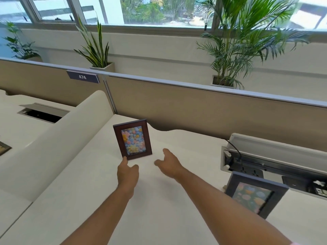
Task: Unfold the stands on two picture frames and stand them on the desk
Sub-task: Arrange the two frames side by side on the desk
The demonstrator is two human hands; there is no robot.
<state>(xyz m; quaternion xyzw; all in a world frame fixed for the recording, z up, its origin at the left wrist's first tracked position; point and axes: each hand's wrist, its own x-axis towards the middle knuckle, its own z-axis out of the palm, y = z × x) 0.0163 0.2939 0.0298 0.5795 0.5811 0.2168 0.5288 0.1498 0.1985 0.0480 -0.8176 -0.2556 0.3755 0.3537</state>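
Note:
A brown wooden picture frame (132, 139) with a pastel flower picture stands upright on the white desk (159, 200), near its middle. My left hand (127, 172) is just below the frame's lower left corner, a fingertip touching or almost touching it, holding nothing. My right hand (169, 162) hovers to the right of the frame, fingers spread, apart from it. A second frame (254, 194), dark grey with a similar flower picture, stands tilted at the desk's right side, beyond my right forearm.
An open cable box (272, 161) with sockets and a black cable sits at the right behind the grey frame. A beige partition (212, 110) runs along the back. A curved white divider (58, 142) borders the left. Another desk with a cable hatch (42, 114) lies further left.

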